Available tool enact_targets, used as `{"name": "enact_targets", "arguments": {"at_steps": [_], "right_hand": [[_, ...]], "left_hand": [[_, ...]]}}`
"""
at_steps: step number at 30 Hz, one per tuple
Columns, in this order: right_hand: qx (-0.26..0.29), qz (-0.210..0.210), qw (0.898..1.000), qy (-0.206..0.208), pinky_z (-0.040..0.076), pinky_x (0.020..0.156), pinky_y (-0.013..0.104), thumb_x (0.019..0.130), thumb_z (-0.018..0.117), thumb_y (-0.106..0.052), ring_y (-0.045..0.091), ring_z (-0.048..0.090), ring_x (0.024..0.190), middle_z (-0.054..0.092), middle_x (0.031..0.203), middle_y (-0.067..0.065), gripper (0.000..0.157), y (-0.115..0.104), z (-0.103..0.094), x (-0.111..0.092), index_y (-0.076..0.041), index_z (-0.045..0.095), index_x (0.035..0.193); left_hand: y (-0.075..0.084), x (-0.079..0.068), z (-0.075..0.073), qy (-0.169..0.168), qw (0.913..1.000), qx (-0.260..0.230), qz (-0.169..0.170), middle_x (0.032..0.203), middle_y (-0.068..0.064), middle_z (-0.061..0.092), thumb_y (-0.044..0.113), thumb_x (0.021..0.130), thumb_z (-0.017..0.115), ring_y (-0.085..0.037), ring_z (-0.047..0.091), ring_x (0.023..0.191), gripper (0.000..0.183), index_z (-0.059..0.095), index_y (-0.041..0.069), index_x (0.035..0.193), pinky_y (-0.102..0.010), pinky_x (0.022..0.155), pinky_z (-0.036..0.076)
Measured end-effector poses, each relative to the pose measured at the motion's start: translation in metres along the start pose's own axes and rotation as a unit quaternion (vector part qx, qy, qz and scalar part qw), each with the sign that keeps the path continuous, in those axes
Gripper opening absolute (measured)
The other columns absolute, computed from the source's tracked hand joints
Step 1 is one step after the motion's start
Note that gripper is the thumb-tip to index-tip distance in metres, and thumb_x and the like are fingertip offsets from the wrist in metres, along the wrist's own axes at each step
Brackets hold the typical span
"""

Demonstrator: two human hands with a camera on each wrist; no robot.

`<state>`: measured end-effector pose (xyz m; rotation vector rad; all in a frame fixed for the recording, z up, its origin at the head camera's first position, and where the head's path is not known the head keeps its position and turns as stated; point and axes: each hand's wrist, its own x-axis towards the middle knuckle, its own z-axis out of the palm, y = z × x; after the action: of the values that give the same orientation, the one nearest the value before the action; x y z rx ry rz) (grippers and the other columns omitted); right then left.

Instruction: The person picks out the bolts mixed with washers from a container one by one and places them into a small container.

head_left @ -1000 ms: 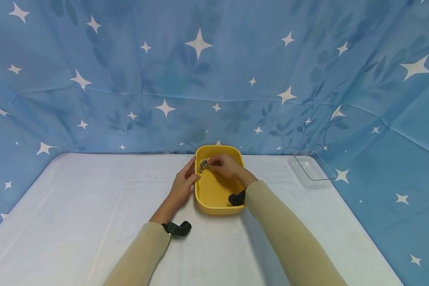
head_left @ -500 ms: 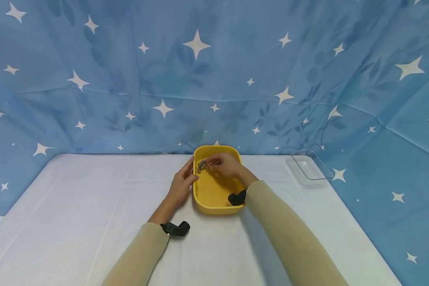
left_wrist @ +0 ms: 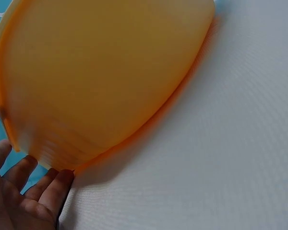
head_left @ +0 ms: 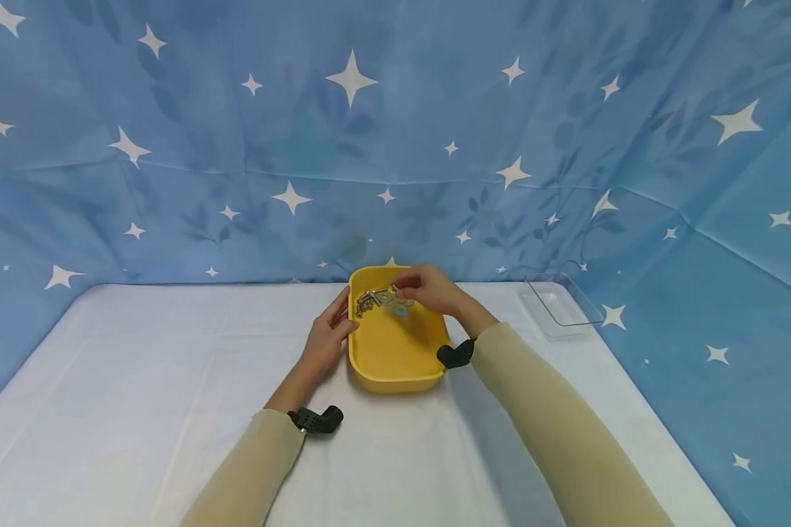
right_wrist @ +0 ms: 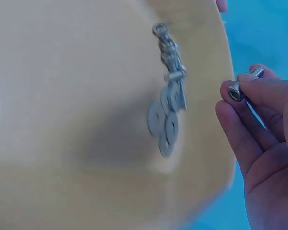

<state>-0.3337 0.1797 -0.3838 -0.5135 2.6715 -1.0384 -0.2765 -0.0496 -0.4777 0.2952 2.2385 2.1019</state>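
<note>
My left hand (head_left: 325,337) holds the left side of a yellow bin (head_left: 395,359), thumb at the rim and fingertips against the outer wall. In the left wrist view, the fingertips (left_wrist: 62,179) touch the wall low down near the tablecloth. Above the far part of the bin, my right hand (head_left: 435,290) pinches a silver socket-head bolt (right_wrist: 236,91) between thumb and fingers, its threaded end sticking out behind. Several flat washers (right_wrist: 157,117) lie inside the bin along one wall, beside a small pile of bolts (right_wrist: 169,52).
A clear plastic tray (head_left: 556,333) stands at the right back of the white-covered table (head_left: 171,380). Blue star-patterned cloth (head_left: 290,132) hangs behind and at the sides. Each wrist wears a black camera mount (head_left: 319,419).
My right hand has risen from the pile and moved right with the bolt, uncovering the washers. My left hand stays at the bin's side. The head view has shifted slightly.
</note>
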Motion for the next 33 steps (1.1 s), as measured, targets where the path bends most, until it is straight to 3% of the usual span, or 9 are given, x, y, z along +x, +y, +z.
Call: {"name": "enact_targets", "arguments": {"at_steps": [9, 14, 17, 26, 33], "right_hand": [[0.013, -0.019, 1.0, 0.021, 0.057, 0.102, 0.044, 0.099, 0.06, -0.009, 0.032, 0.066, 0.119, 0.068, 0.13, 0.02, 0.035, 0.022, -0.037, -0.015, 0.002, 0.065, 0.132], [-0.003, 0.006, 0.999, 0.042, 0.056, 0.102, 0.049, 0.1, 0.061, -0.013, 0.034, 0.066, 0.118, 0.067, 0.131, 0.019, 0.036, 0.039, -0.06, -0.03, -0.003, 0.065, 0.133], [-0.005, 0.018, 0.998, 0.054, 0.054, 0.104, 0.052, 0.101, 0.06, -0.014, 0.037, 0.064, 0.12, 0.063, 0.134, 0.023, 0.038, 0.054, -0.074, -0.039, -0.001, 0.062, 0.136], [0.008, 0.059, 0.995, 0.085, 0.048, 0.108, 0.059, 0.102, 0.056, -0.012, 0.04, 0.06, 0.125, 0.058, 0.141, 0.026, 0.041, 0.095, -0.104, -0.063, 0.003, 0.057, 0.14], [-0.046, 0.076, 0.99, 0.108, 0.054, 0.101, 0.052, 0.103, 0.055, -0.015, 0.039, 0.063, 0.118, 0.063, 0.133, 0.028, 0.04, 0.126, -0.123, -0.083, 0.003, 0.059, 0.138]], "left_hand": [[0.001, -0.001, -0.001, -0.004, 1.0, -0.004, -0.004, 0.167, -0.002, 0.031, 0.011, 0.095, 0.053, -0.025, 0.038, 0.151, 0.073, 0.027, 0.028, 0.161, -0.043, 0.12, 0.04], [0.001, -0.001, -0.001, -0.002, 1.0, -0.004, -0.004, 0.167, -0.001, 0.032, 0.011, 0.095, 0.053, -0.025, 0.038, 0.151, 0.073, 0.027, 0.029, 0.161, -0.043, 0.12, 0.04], [0.009, -0.005, -0.002, -0.01, 0.9999, -0.007, -0.008, 0.168, -0.002, 0.03, 0.01, 0.095, 0.053, -0.026, 0.036, 0.152, 0.073, 0.026, 0.026, 0.162, -0.044, 0.12, 0.039], [-0.002, 0.001, -0.004, 0.0, 1.0, -0.007, 0.003, 0.166, 0.0, 0.033, 0.011, 0.095, 0.053, -0.024, 0.04, 0.15, 0.073, 0.028, 0.029, 0.161, -0.043, 0.119, 0.041], [-0.004, 0.001, -0.002, -0.003, 0.9999, -0.012, 0.008, 0.167, -0.002, 0.031, 0.01, 0.094, 0.054, -0.025, 0.039, 0.15, 0.074, 0.027, 0.027, 0.161, -0.042, 0.119, 0.041]]}}
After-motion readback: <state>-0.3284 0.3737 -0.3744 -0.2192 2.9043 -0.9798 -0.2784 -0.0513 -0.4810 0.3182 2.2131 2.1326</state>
